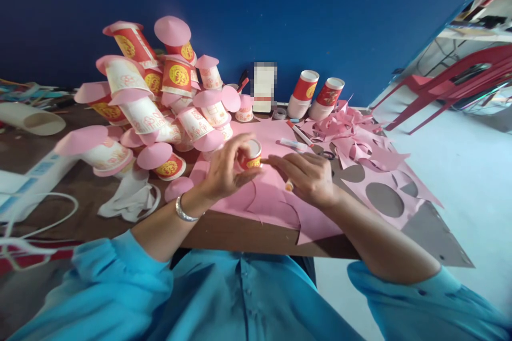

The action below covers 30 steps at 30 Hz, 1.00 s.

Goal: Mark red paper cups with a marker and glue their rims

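Head view: our curved left hand (224, 169) grips a red cup (252, 162); our right hand (314, 178) sits half-curled, its hold unclear.

Turquoise button-front shirt (216, 298) with loose, gathered sleeves (116, 282); patterned silver bangle (180, 210) around the left wrist (192, 203).

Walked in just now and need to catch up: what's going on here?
The person's left hand holds a red paper cup; the right hand extends a finger toward its side, contact unclear. Pink paper lies beneath them. To the left, cups with pink cone tops are piled; two cup stacks stand behind, to the right.
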Available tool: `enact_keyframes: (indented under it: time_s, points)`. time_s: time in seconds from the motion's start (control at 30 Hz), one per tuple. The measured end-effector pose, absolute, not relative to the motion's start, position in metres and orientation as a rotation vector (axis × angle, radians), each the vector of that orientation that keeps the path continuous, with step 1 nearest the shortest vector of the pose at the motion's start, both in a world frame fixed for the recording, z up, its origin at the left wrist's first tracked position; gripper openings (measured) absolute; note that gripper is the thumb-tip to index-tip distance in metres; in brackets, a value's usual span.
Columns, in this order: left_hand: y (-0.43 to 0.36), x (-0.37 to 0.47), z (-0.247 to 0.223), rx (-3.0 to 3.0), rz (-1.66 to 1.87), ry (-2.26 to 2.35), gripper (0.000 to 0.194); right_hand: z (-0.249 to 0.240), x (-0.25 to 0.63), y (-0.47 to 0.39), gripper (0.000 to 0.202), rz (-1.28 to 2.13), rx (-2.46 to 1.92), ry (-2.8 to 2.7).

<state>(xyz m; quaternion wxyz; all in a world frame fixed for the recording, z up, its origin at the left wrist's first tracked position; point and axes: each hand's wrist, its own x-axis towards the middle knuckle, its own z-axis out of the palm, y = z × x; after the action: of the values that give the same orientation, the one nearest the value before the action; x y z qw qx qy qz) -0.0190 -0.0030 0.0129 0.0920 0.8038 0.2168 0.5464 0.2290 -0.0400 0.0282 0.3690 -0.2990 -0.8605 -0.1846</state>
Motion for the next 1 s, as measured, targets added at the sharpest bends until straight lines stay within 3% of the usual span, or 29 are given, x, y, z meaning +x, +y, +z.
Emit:
enact_keyframes:
  time_s: [0.13,0.23,0.37,0.73,1.0]
  points:
    - [0.005,-0.019,0.009,2.454,1.679,0.943,0.073,0.021,0.240,-0.020,0.021,-0.711,-1.147,-2.376]
    - [0.008,-0.014,-0.003,2.458,1.458,1.052,0.087,0.014,0.241,-0.008,0.027,-0.606,-1.430,-2.577]
    - [0.005,-0.010,-0.014,2.294,1.206,1.145,0.082,0.010,0.239,-0.006,0.030,-0.530,-1.638,-2.612]
    - [0.006,-0.008,0.005,1.222,1.275,0.831,0.066,0.016,0.233,-0.030,0.039,-0.409,-0.929,-2.319]
    - [0.009,-0.007,-0.004,1.009,1.145,0.663,0.045,0.002,0.223,-0.034,0.033,-0.454,-0.789,-2.331]
